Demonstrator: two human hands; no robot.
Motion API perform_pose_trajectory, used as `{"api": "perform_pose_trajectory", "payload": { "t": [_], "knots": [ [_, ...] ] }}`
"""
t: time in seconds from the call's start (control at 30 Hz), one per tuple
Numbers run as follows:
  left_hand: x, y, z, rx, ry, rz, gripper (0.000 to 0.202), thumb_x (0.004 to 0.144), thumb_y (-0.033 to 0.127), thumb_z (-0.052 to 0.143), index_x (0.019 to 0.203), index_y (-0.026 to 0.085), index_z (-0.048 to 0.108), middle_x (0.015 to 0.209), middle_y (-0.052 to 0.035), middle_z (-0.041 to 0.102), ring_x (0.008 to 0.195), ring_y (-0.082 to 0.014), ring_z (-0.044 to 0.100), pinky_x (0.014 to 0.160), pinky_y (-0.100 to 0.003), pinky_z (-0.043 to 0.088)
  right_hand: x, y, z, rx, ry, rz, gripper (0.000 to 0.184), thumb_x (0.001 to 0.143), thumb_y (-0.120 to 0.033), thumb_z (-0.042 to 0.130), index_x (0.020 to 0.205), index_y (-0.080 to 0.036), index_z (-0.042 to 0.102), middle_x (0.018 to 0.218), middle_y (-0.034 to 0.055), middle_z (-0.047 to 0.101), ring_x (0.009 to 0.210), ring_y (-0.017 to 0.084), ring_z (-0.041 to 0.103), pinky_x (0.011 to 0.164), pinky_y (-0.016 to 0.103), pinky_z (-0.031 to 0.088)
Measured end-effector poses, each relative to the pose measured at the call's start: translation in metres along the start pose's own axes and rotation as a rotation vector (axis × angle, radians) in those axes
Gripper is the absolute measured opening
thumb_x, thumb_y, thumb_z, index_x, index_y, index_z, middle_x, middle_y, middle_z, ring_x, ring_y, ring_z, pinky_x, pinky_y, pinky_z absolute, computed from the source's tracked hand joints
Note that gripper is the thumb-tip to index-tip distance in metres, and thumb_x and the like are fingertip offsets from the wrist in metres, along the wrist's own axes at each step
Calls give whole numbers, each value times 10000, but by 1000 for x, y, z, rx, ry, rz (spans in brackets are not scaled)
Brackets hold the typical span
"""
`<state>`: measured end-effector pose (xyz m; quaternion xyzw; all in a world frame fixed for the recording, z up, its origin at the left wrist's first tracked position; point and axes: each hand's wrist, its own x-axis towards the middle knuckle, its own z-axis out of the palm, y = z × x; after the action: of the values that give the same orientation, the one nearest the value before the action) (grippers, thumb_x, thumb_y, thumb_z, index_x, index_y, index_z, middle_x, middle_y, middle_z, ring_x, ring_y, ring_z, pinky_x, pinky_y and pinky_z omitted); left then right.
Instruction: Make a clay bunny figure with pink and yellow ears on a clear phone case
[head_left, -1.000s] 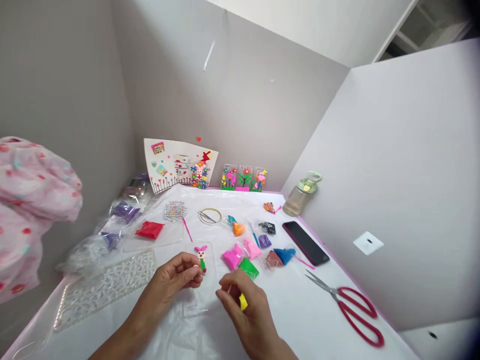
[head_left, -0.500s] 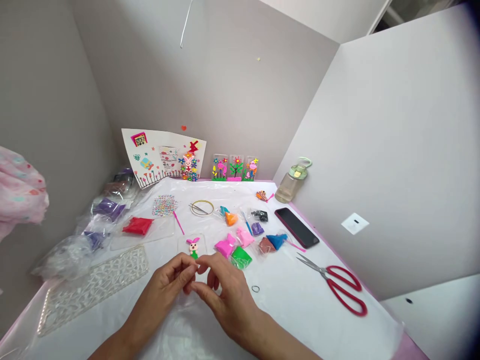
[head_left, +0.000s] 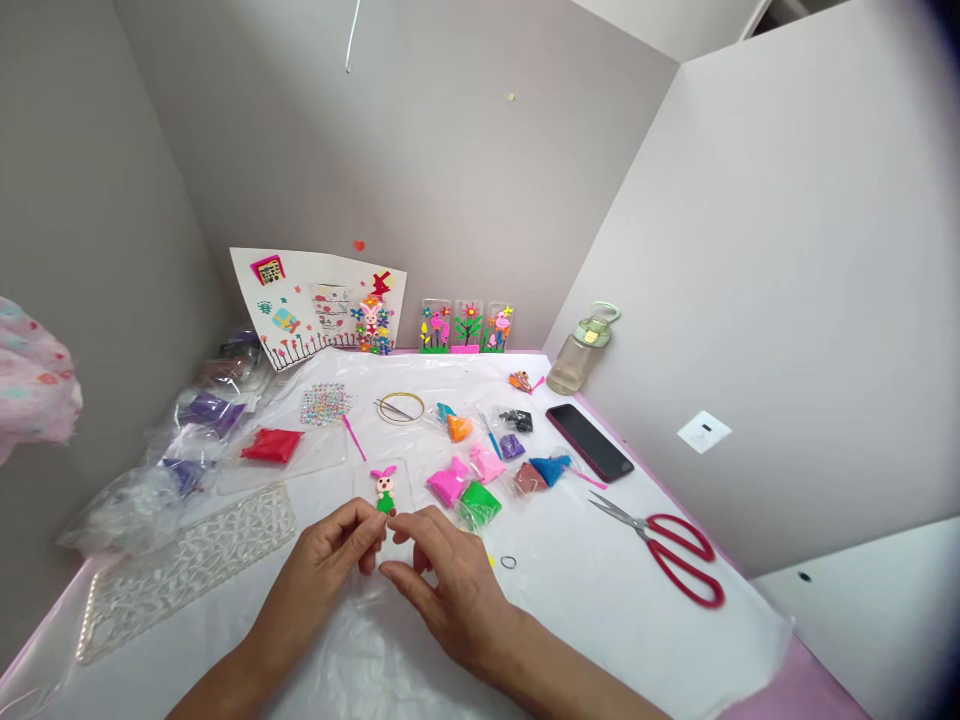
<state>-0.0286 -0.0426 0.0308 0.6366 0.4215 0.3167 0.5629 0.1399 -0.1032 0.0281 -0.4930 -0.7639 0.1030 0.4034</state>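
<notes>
Our left hand (head_left: pixel 334 560) lies thumb against forefinger, and we cannot tell whether it pinches anything; just beside it, our right hand (head_left: pixel 446 570) has thumb and forefinger parted. Right beyond our fingertips, the pink-eared rabbit figure (head_left: pixel 385 497) lies on a clear plate (head_left: pixel 406 482). Farther out, we have red-handled scissors (head_left: pixel 643 528) and a phone (head_left: pixel 590 443) along the counter's (head_left: pixel 592 610) right edge, a bottle (head_left: pixel 574 362) at its far right corner.

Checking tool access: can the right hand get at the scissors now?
Probably yes: between the right hand and the scissors, only low things such as the small ring show.
</notes>
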Motion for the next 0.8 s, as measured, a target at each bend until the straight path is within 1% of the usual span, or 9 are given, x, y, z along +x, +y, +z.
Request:
{"api": "perform_pose_trajectory", "payload": {
  "t": [0.1, 0.17, 0.23, 0.37, 0.47, 0.57, 0.7, 0.77, 0.8],
  "knots": [
    [1, 2, 0, -16, -7, 6, 292, 904, 529, 582, 875, 244, 641, 783, 35, 568, 763, -176, 546, 744, -263, 432, 0, 1, 0, 2, 16, 8, 235, 1016, -391, 542, 1151, -208, 601, 903, 24, 681, 664, 135, 613, 611, 258, 478],
    [1, 2, -1, -18, -9, 3, 274, 902, 517, 590, 895, 247, 636, 809, 32, 578, 786, -177, 558, 756, -263, 440, 0, 2, 1, -5, 32, 11, 245, 1019, -397, 533, 1153, -204, 602, 900, 24, 679, 647, 131, 607, 602, 257, 477],
    [0, 1, -1, -7, -14, 4, 296, 912, 525, 580, 841, 241, 628, 771, 36, 566, 765, -174, 552, 748, -261, 433, 0, 2, 1, -11, 40, 17, 254, 1023, -411, 522, 1143, -206, 610, 909, 24, 682, 630, 125, 598, 601, 257, 477],
    [-2, -2, -1, 30, -34, 4, 443, 938, 568, 523, 666, 222, 572, 640, 42, 516, 653, -161, 505, 689, -264, 406, 1, 1, 1, -16, 21, 32, 282, 1026, -434, 510, 1149, -207, 622, 909, 25, 686, 629, 122, 591, 618, 258, 484],
    [-2, -2, 0, 41, -36, 6, 477, 945, 581, 496, 639, 220, 556, 609, 43, 502, 618, -158, 489, 665, -268, 399, 2, 0, -1, -11, 4, 12, 290, 1024, -435, 516, 1152, -204, 633, 896, 25, 684, 638, 126, 593, 615, 256, 478],
    [-2, 0, 1, 35, -29, 15, 414, 937, 565, 517, 712, 226, 592, 663, 42, 526, 669, -162, 518, 693, -263, 410, 3, 1, -1, 10, 11, 3, 276, 1016, -434, 532, 1117, -205, 648, 890, 22, 684, 642, 128, 594, 611, 256, 473],
    [-2, 3, 1, 5, -35, 6, 271, 911, 510, 574, 896, 246, 631, 797, 30, 628, 783, -180, 596, 757, -265, 447, 2, 3, 0, 19, 33, 46, 241, 998, -410, 578, 1102, -203, 645, 903, 17, 683, 619, 122, 582, 601, 260, 464],
    [-2, 4, 1, -4, -40, -2, 259, 908, 501, 578, 934, 248, 631, 847, 21, 662, 813, -187, 618, 764, -268, 459, 2, 5, 1, 17, 34, 49, 230, 992, -392, 594, 1122, -206, 637, 908, 17, 683, 640, 126, 592, 612, 261, 463],
    [-2, 3, 1, -2, -42, -3, 264, 907, 505, 579, 924, 247, 634, 846, 20, 662, 813, -187, 618, 760, -267, 458, 1, 5, 2, 16, 36, 45, 228, 992, -387, 595, 1125, -206, 634, 909, 18, 684, 649, 128, 595, 617, 262, 464]
  ]
}}
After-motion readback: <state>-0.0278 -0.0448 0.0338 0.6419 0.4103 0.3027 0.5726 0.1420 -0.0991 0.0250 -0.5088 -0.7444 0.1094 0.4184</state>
